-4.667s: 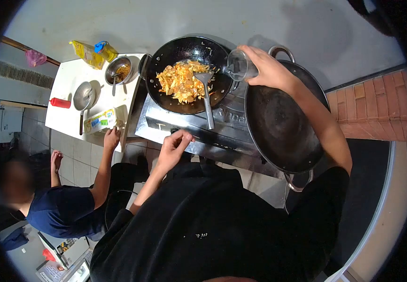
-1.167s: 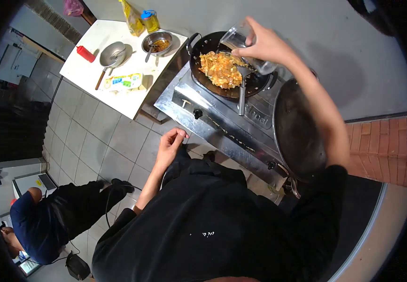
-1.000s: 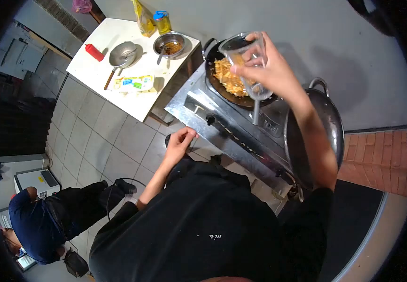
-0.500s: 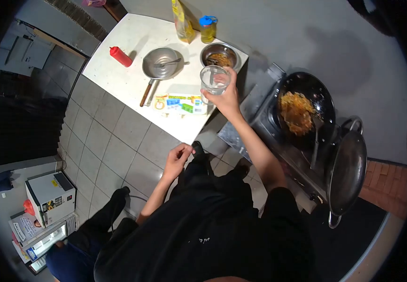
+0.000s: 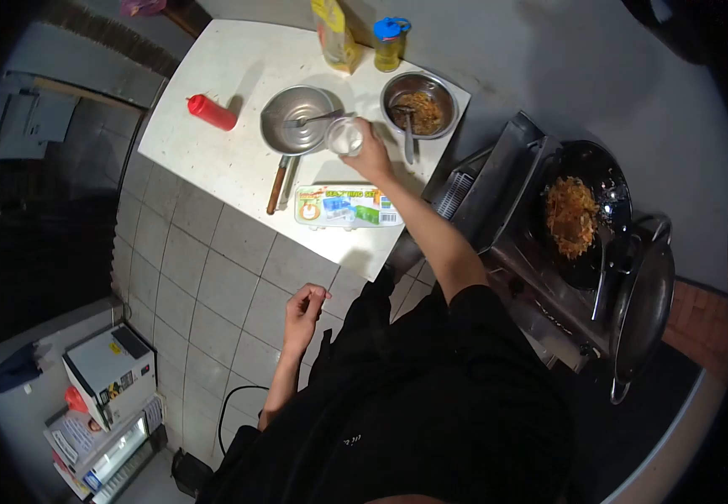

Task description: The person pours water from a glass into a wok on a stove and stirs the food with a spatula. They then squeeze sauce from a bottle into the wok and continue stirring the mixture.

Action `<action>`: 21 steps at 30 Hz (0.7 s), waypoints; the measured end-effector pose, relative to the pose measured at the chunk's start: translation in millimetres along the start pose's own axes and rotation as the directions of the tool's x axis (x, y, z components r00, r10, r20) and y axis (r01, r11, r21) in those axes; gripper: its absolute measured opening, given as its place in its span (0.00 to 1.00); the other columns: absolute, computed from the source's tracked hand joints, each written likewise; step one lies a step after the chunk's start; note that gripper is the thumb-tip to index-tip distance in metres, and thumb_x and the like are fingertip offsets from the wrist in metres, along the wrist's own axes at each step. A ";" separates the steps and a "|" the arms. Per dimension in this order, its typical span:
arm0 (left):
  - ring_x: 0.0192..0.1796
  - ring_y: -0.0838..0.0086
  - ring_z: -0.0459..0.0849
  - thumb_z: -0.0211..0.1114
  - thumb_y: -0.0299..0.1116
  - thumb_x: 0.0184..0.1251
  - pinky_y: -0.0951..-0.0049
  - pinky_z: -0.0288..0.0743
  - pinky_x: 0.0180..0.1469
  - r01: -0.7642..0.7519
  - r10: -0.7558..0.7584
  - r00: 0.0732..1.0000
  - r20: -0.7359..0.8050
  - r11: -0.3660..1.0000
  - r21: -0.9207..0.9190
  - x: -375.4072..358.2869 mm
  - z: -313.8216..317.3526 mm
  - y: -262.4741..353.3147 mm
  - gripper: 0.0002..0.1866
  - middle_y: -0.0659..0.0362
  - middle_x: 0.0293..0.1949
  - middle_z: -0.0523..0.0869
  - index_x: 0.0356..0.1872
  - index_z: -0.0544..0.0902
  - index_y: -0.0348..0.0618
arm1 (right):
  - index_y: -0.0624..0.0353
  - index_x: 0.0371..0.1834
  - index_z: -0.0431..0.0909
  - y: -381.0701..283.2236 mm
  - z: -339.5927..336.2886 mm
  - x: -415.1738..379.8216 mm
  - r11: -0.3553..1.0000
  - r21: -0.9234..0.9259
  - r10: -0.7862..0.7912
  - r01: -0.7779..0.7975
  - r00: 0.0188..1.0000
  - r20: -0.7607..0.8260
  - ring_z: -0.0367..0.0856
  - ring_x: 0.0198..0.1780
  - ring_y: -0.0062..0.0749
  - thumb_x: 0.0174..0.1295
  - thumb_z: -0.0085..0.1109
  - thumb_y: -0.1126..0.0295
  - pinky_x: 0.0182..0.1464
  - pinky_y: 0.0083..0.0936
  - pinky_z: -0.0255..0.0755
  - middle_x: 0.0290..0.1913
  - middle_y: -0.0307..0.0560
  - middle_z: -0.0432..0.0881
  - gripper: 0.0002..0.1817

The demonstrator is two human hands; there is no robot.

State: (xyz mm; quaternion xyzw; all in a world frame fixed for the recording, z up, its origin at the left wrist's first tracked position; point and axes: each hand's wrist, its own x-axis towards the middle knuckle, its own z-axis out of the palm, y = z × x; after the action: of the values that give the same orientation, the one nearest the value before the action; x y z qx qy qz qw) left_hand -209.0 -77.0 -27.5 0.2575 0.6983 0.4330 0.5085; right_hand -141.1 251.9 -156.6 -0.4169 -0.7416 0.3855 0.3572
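Right hand is gripping the glass just beside the pan; long axis is pointing roughly camera-ward. Left hand is hanging farther from the pan, loosely curled, nothing visible inside.

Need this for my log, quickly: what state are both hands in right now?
Left hand: loosely closed, no object visible in it.
Right hand: closed around a clear glass.

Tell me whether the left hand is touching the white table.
Apart. The head view shows floor tiles between the left hand and the nearest edge of the white table.
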 end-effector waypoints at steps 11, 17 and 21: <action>0.22 0.89 0.57 0.58 0.39 0.77 0.82 0.49 0.24 -0.007 0.010 0.993 0.114 1.000 -0.026 33.1 -0.7 24.4 0.13 0.74 0.19 0.63 0.33 0.81 0.42 | 0.58 0.78 0.39 -17.4 11.5 1.1 0.922 -0.237 0.358 -0.307 0.908 0.218 0.66 0.66 0.64 0.46 0.72 0.76 0.68 0.40 0.67 0.70 0.71 0.51 0.59; 0.22 0.89 0.58 0.58 0.41 0.76 0.82 0.50 0.24 -0.069 0.062 0.988 0.142 0.997 0.043 47.7 -0.1 34.8 0.14 0.74 0.20 0.64 0.33 0.80 0.43 | 0.60 0.68 0.63 -116.9 -51.0 -56.1 0.984 -0.168 -0.048 0.063 0.995 0.090 0.70 0.62 0.60 0.55 0.65 0.76 0.63 0.41 0.69 0.66 0.65 0.59 0.35; 0.24 0.88 0.62 0.58 0.39 0.77 0.82 0.54 0.26 -0.162 0.132 0.973 0.187 0.975 0.154 64.7 19.3 52.2 0.14 0.72 0.22 0.69 0.33 0.80 0.41 | 0.61 0.58 0.73 -198.3 -164.6 -130.0 0.963 -0.139 -0.246 0.230 0.963 -0.113 0.74 0.57 0.52 0.55 0.66 0.74 0.58 0.41 0.70 0.55 0.57 0.72 0.25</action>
State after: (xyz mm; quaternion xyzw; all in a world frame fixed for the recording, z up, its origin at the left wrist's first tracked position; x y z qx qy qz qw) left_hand -217.8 7.1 -15.9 0.3879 0.6635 0.3848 0.5111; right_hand -17.4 110.4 62.5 -0.3700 -0.7844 0.2649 0.4214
